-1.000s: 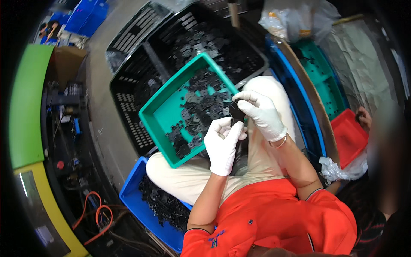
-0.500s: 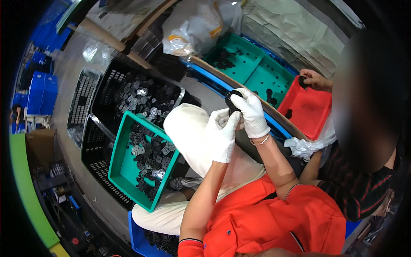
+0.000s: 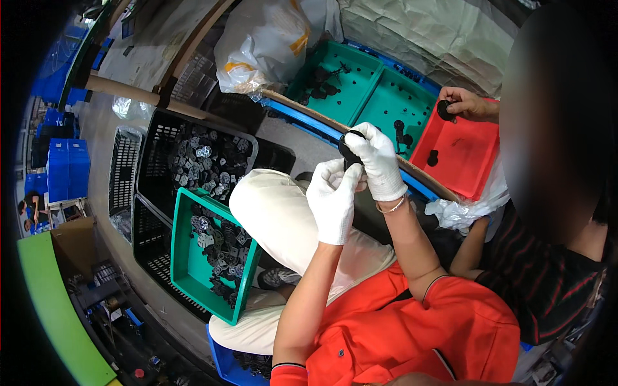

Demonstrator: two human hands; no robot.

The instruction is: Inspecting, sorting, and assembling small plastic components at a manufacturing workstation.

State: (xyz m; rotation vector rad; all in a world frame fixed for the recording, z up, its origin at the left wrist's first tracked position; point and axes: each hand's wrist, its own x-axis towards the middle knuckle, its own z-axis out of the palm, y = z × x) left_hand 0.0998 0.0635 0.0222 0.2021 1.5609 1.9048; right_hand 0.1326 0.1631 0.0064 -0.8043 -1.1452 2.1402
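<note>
Above my lap, a black plastic part with a round head (image 3: 349,152) is held between both white-gloved hands. My left hand (image 3: 334,195) pinches its lower end with fingers pressed together. Gripping the round head from above and to the right is my right hand (image 3: 378,165); the fingers hide much of the part. Beyond my hands stand two green trays, the left green tray (image 3: 366,61) and the right green tray (image 3: 385,96), both with small black pieces in them.
A co-worker's hand (image 3: 465,103) holds a black round part over a red tray (image 3: 461,168) on the right. At my left knee, a tilted green bin (image 3: 185,260) holds black parts, beside black crates (image 3: 149,168) of similar pieces. A plastic bag (image 3: 257,40) sits behind.
My view has shifted slightly, so the trays and bins appear displaced. Both my hands keep their hold on the black part. The co-worker's hand appears farther left over the red tray.
</note>
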